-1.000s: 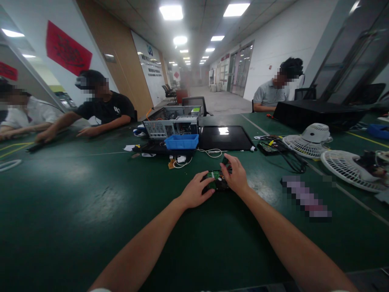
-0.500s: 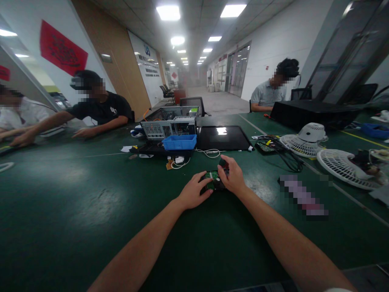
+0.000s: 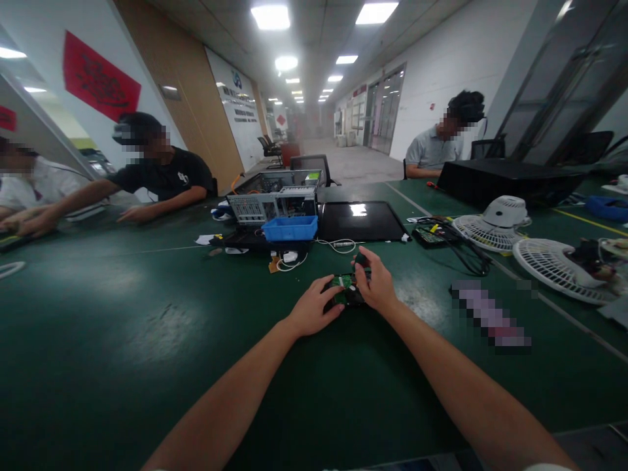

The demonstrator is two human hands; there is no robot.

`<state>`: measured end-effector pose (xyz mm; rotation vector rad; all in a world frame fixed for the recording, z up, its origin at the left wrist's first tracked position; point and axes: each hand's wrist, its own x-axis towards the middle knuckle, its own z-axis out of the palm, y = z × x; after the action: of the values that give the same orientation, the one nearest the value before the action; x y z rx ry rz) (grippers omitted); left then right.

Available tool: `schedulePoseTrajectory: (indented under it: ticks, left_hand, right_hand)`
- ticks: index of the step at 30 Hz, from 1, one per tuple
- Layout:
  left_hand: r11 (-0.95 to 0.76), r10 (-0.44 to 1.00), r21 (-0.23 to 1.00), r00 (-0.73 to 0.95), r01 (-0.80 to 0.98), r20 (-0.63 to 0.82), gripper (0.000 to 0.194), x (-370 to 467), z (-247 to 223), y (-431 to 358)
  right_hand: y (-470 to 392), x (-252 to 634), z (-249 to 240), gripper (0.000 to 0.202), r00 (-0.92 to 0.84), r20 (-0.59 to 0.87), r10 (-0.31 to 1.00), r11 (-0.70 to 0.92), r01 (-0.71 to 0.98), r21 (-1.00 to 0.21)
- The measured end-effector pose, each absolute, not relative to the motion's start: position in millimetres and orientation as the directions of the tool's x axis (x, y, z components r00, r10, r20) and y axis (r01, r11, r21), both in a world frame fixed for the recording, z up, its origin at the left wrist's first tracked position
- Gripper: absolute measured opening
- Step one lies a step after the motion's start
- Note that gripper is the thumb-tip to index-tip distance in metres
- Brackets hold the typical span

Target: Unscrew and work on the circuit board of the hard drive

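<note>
A small black device with an exposed green circuit board [image 3: 345, 282] lies on the table in front of me. My left hand [image 3: 316, 306] grips its left side, fingers over the top and thumb along the near edge. Above its right part, my right hand [image 3: 375, 282] holds a screwdriver [image 3: 361, 260] by its dark, stubby handle between thumb and fingers. The screwdriver's tip and the right end of the device are hidden behind the hand.
Beyond my hands stand a blue tray [image 3: 290, 229], an open computer case [image 3: 275, 199] and a flat black screen panel [image 3: 363, 222]. Cables [image 3: 471, 252] and white fan parts [image 3: 554, 271] lie to the right. Co-workers sit at the left and far right.
The screwdriver handle has turned slightly in my right hand, its red part no longer showing, and the fingers have shifted a little. My left hand keeps its place on the device.
</note>
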<state>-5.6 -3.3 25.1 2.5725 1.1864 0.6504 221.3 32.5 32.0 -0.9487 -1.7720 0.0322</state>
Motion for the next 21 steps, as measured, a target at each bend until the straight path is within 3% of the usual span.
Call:
schedulePoseTrajectory:
  ticks: [6,16,21]
  left_hand:
    - [-0.648,0.762,0.385,0.569,0.657,0.309,0.051,-5.1,22.9,-2.8]
    - [-0.647,0.762,0.386,0.57,0.658,0.306,0.052,-5.3,23.9,-3.0]
    - [-0.642,0.766,0.394,0.566,0.658,0.304,0.052,-5.0,24.2,-3.6]
  right_hand:
    - [38.3,224.4,30.8,0.047,-0.017,0.831,0.556,0.629,0.663,-0.407]
    - [40.6,223.4,26.8,0.055,-0.045,0.809,0.586,0.665,0.597,-0.449]
    - [40.6,223.7,27.4,0.054,-0.023,0.819,0.573,0.634,0.646,-0.425]
